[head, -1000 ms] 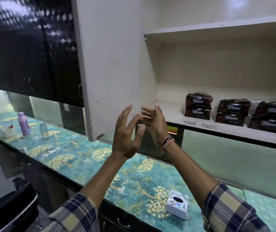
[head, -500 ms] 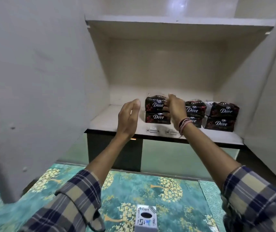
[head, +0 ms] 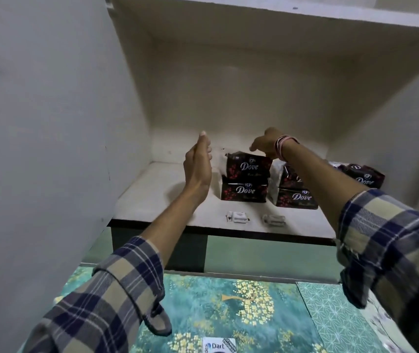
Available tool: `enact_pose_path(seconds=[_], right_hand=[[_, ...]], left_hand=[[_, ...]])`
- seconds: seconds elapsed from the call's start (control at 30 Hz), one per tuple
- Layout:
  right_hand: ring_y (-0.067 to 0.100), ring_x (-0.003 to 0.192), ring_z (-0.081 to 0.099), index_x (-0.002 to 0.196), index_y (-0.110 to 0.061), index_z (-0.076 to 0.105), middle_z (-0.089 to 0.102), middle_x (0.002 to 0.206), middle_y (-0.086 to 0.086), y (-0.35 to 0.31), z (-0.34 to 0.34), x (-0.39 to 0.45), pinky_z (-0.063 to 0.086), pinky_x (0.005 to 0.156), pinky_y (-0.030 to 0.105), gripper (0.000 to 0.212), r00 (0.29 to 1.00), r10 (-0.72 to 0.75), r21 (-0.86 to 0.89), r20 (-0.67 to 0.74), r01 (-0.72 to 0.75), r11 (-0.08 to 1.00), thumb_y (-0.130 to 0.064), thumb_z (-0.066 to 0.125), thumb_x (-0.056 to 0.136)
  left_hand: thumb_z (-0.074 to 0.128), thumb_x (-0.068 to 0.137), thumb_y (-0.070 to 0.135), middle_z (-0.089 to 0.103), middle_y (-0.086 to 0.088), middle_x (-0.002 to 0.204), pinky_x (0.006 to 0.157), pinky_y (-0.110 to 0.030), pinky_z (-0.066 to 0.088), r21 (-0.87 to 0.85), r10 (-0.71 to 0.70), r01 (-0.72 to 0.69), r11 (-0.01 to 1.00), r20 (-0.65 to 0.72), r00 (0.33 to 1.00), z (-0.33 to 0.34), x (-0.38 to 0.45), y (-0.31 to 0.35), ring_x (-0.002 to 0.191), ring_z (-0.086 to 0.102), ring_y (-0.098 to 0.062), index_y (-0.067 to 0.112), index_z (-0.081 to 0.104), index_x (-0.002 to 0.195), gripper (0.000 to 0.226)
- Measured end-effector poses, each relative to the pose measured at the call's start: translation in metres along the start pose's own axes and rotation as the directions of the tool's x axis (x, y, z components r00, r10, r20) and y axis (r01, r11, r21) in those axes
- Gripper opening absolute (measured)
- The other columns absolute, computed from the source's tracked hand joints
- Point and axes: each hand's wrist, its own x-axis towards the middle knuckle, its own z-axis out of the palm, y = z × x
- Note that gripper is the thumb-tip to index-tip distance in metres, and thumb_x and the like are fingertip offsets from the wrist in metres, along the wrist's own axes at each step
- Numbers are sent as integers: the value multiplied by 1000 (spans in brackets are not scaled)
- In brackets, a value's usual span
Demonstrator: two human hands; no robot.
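Dark Dove packs stand in stacks on the lower cupboard shelf [head: 162, 200]. The left stack has a top pack [head: 250, 166] lying on a bottom pack [head: 244, 191]. My right hand [head: 264, 146] reaches over the top pack's upper back edge and touches it, with the fingers hidden behind the pack. My left hand [head: 199, 161] is held edge-on just left of that stack, fingers straight and upward, not touching it. A second stack [head: 297, 196] sits partly behind my right forearm. Another pack [head: 363, 175] lies further right.
Two small white clips [head: 237, 216] [head: 274, 219] lie near the shelf's front edge. The open cupboard door [head: 38, 149] stands close on the left. Below is a counter with a teal floral cover [head: 228, 301] and a white Dart box [head: 220, 346] at the bottom edge.
The view has swung from the counter to the cupboard and closed in. Both hands have moved forward to the left Dove stack, the right one coming over the top pack.
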Motion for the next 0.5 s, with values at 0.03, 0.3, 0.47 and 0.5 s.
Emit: enact_pose_path(seconds=[0.03,0.3,0.47,0.5], right_hand=[[27,73,57,123,6,59,60,87,12,-2,0,4,52,68,38,47,1000,-1,-53,23,3,999,-22,75,89],[30,111,69,129,-2,65,69,131,19,-2,19,25,50,108,49,62,920,174,-178,351,-117,977,-42,78,84],[38,113,69,97,0,69,72,119,18,-9,32,30,51,105,53,41,900,214,-240,379,-128,962,-38,80,84],[39,116,67,93,-1,67,71,119,19,-13,30,24,50,106,52,38,901,217,-262,376,-121,958,-36,78,87]], left_hand=[[43,96,63,69,-3,121,104,-48,50,-5,-6,6,1000,-10,1000,-1,1,-2,109,65,-16,23,70,111,50],[43,98,64,69,-4,120,100,-45,52,-24,-40,39,999,-61,997,-18,5,-8,112,65,-19,19,68,118,55],[44,98,62,66,2,107,85,-40,50,-22,-21,19,1000,-83,996,-23,5,-1,100,62,-15,21,66,102,47],[44,98,61,65,-1,102,80,-40,49,-20,-15,13,1000,-87,996,-23,4,1,96,60,-17,22,64,97,44]])
